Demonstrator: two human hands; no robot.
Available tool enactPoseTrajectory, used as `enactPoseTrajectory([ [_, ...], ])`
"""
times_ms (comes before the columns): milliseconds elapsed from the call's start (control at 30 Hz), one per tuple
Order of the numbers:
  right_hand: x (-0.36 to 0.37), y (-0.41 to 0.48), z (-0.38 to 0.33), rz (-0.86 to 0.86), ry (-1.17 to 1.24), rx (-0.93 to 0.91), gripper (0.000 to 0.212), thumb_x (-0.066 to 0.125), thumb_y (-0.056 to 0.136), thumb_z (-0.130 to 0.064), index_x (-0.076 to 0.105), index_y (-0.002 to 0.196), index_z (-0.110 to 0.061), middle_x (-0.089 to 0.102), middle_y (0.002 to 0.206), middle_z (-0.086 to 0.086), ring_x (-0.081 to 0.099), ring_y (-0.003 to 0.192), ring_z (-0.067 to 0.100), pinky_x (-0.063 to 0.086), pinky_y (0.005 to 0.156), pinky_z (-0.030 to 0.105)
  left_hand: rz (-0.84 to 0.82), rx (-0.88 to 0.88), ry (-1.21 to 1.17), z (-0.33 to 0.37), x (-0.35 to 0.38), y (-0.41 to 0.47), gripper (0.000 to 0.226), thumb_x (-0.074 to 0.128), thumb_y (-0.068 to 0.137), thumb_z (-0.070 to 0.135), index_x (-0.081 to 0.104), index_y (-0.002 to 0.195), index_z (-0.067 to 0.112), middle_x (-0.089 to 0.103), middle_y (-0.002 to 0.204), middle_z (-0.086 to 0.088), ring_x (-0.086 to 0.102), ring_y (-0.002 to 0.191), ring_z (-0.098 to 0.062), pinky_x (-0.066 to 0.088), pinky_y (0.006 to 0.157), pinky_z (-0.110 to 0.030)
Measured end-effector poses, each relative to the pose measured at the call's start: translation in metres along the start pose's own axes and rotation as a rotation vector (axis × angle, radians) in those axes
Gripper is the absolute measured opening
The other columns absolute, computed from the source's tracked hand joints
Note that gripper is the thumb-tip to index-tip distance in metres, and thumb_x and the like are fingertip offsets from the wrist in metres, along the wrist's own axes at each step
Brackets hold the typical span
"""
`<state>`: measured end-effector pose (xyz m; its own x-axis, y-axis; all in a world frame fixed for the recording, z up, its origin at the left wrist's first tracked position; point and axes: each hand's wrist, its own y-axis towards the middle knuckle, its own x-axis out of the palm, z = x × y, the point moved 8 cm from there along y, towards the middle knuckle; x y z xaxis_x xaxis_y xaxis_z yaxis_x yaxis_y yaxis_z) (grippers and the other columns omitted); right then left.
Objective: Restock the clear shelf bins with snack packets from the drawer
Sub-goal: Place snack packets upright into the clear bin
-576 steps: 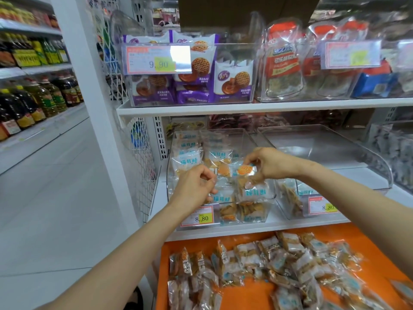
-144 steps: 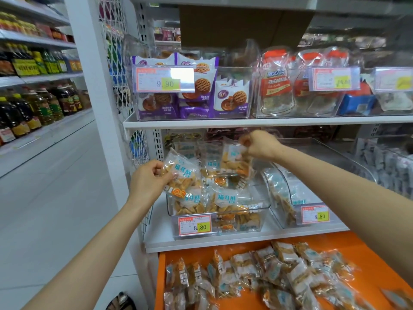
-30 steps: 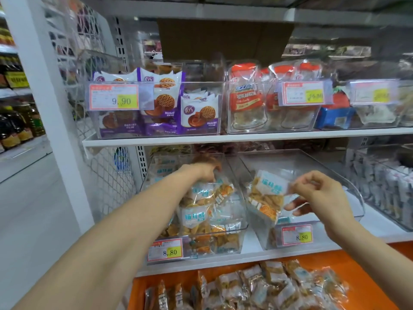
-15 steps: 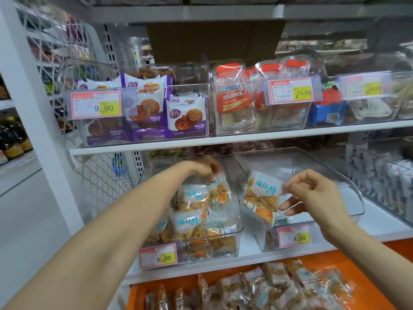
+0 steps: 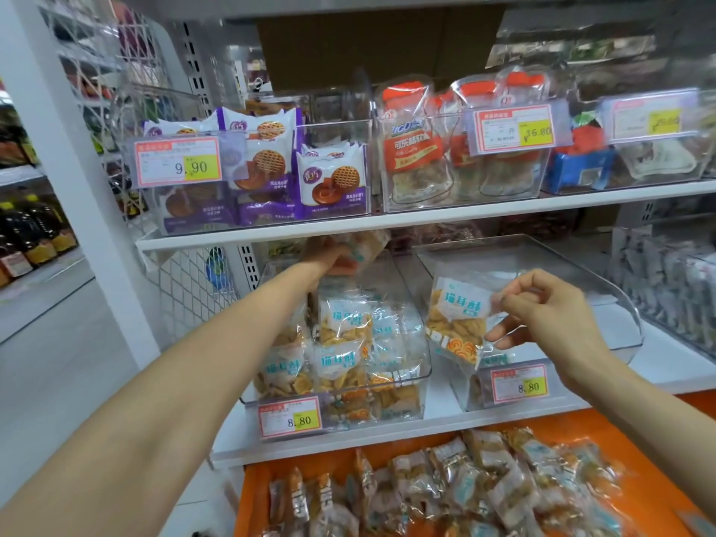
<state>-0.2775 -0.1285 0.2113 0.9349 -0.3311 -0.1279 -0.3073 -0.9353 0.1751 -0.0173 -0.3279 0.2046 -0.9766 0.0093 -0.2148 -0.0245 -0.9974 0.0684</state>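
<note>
My left hand (image 5: 335, 261) reaches deep over the left clear bin (image 5: 424, 375) and grips a snack packet (image 5: 364, 248) just under the upper shelf; the hand and packet are blurred. That bin holds several blue-and-white packets of yellow snacks. My right hand (image 5: 542, 315) pinches another snack packet (image 5: 457, 323) by its right edge, hanging at the left front of the right clear bin (image 5: 620, 304), which looks almost bare inside. Below the shelf, the open orange drawer (image 5: 581, 430) holds several more loose packets.
The upper shelf (image 5: 426, 219) carries clear bins of purple biscuit packs (image 5: 333, 184) and orange-topped bags (image 5: 412, 145). Price tags reading 8.80 (image 5: 290, 416) hang on the lower bins. Further right is a bin of pale packets (image 5: 678, 281). Oil bottles (image 5: 27, 234) line the left aisle shelf.
My left hand has lifted a packet higher toward the back of the left bin. My right hand keeps its packet by the right bin's front, nearly still.
</note>
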Motion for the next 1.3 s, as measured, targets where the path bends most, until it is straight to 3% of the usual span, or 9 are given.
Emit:
enactPoseTrajectory([
  [167, 0.003, -0.001, 0.0, -0.006, -0.007, -0.006, 0.012, 0.057, 0.087, 0.006, 0.052, 0.079, -0.001, 0.065, 0.076, 0.025, 0.06, 0.042, 0.023, 0.049, 0.038, 0.026, -0.174, -0.058, 0.29, -0.007, 0.023, -0.006, 0.064, 0.061, 0.083, -0.005, 0.031, 0.136, 0.013, 0.06, 0.119, -0.019, 0.068, 0.068, -0.021, 0.057, 0.053, -0.029],
  [333, 0.002, 0.0, 0.002, -0.005, -0.011, -0.01, 0.01, 0.057, 0.086, 0.007, 0.053, 0.081, 0.0, 0.065, 0.072, 0.024, 0.061, 0.043, 0.024, 0.049, 0.039, 0.026, -0.153, 0.184, 0.962, 0.016, 0.041, -0.009, 0.042, 0.054, 0.092, 0.021, 0.044, 0.131, 0.011, 0.052, 0.129, -0.01, 0.054, 0.111, -0.026, 0.047, 0.086, -0.031],
  [500, 0.001, 0.001, 0.003, -0.006, -0.022, -0.01, 0.009, 0.057, 0.086, 0.007, 0.053, 0.081, 0.0, 0.066, 0.071, 0.022, 0.061, 0.044, 0.025, 0.052, 0.041, 0.027, -0.108, 0.195, 0.951, 0.022, 0.047, -0.011, 0.043, 0.059, 0.088, 0.045, 0.058, 0.116, 0.012, 0.062, 0.115, -0.008, 0.052, 0.085, -0.017, 0.04, 0.073, -0.024],
  [600, 0.0, 0.002, 0.003, -0.008, -0.023, -0.009, 0.008, 0.058, 0.086, 0.006, 0.053, 0.081, 0.001, 0.066, 0.072, 0.022, 0.061, 0.045, 0.025, 0.052, 0.041, 0.027, -0.072, 0.188, 0.975, 0.024, 0.047, -0.009, 0.045, 0.059, 0.087, 0.049, 0.059, 0.114, 0.012, 0.062, 0.116, -0.007, 0.058, 0.095, -0.02, 0.041, 0.074, -0.025],
  [733, 0.0, 0.002, 0.003, -0.006, -0.011, -0.007, 0.01, 0.058, 0.085, 0.007, 0.053, 0.08, 0.0, 0.066, 0.072, 0.022, 0.061, 0.044, 0.024, 0.051, 0.04, 0.027, 0.029, 0.113, 0.624, 0.026, 0.036, -0.004, 0.054, 0.061, 0.088, 0.039, 0.045, 0.13, 0.009, 0.051, 0.133, -0.009, 0.051, 0.119, -0.026, 0.042, 0.097, -0.03],
  [833, 0.0, 0.001, 0.002, -0.004, -0.002, -0.009, 0.01, 0.059, 0.085, 0.007, 0.053, 0.08, 0.0, 0.065, 0.072, 0.022, 0.061, 0.044, 0.024, 0.051, 0.041, 0.027, 0.072, 0.04, 0.373, 0.02, 0.027, -0.001, 0.054, 0.064, 0.088, 0.03, 0.042, 0.131, 0.006, 0.053, 0.128, -0.009, 0.056, 0.112, -0.026, 0.046, 0.084, -0.027],
  [967, 0.0, 0.001, 0.002, -0.006, 0.009, -0.011, 0.011, 0.058, 0.086, 0.007, 0.053, 0.08, -0.001, 0.065, 0.07, 0.022, 0.06, 0.042, 0.023, 0.05, 0.04, 0.026, -0.02, 0.016, 0.404, 0.011, 0.03, 0.006, 0.053, 0.066, 0.085, 0.012, 0.039, 0.129, 0.007, 0.053, 0.118, -0.008, 0.056, 0.098, -0.022, 0.052, 0.071, -0.028],
  [1133, 0.0, 0.003, 0.003, -0.008, 0.02, -0.015, 0.013, 0.058, 0.086, 0.007, 0.053, 0.078, -0.002, 0.065, 0.066, 0.017, 0.06, 0.042, 0.022, 0.05, 0.039, 0.026, -0.087, 0.112, 0.39, 0.013, 0.034, 0.01, 0.054, 0.066, 0.086, 0.017, 0.042, 0.133, 0.009, 0.053, 0.131, -0.011, 0.054, 0.112, -0.025, 0.049, 0.085, -0.029],
  [1300, -0.001, 0.004, 0.002, -0.01, 0.025, -0.017, 0.011, 0.058, 0.085, 0.007, 0.054, 0.08, -0.001, 0.065, 0.069, 0.02, 0.06, 0.043, 0.022, 0.05, 0.04, 0.027, -0.106, 0.105, 0.336, 0.013, 0.034, 0.01, 0.037, 0.06, 0.091, 0.02, 0.05, 0.125, 0.008, 0.06, 0.118, -0.014, 0.057, 0.077, -0.013, 0.049, 0.063, -0.022],
])
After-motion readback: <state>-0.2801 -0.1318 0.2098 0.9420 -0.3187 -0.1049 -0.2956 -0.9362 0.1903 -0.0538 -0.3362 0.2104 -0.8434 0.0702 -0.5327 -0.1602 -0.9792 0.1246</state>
